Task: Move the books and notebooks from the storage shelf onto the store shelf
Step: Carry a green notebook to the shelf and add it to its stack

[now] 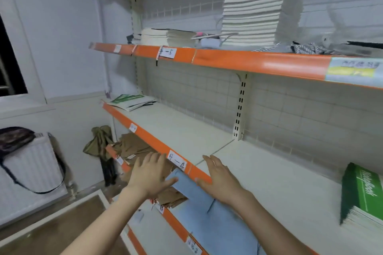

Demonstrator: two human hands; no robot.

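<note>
Both of my hands reach forward with straight fingers and hold nothing. My left hand (150, 175) hovers in front of the orange edge of the middle shelf (180, 130), over brown paper items below. My right hand (220, 178) is over that shelf's front edge near the "4-4" label. A stack of green notebooks (361, 194) lies on the middle shelf at the right. Thin green and white booklets (131, 101) lie at its far left end. On the top shelf (248, 60) stand a tall stack of white books (255, 14) and lower stacks (165, 36).
Blue sheets (207, 203) and brown paper bags (134, 149) lie on the lower shelf. A white radiator (31, 172) with a dark bag on it stands at the left under a window. Cords and small items clutter the top shelf at the right.
</note>
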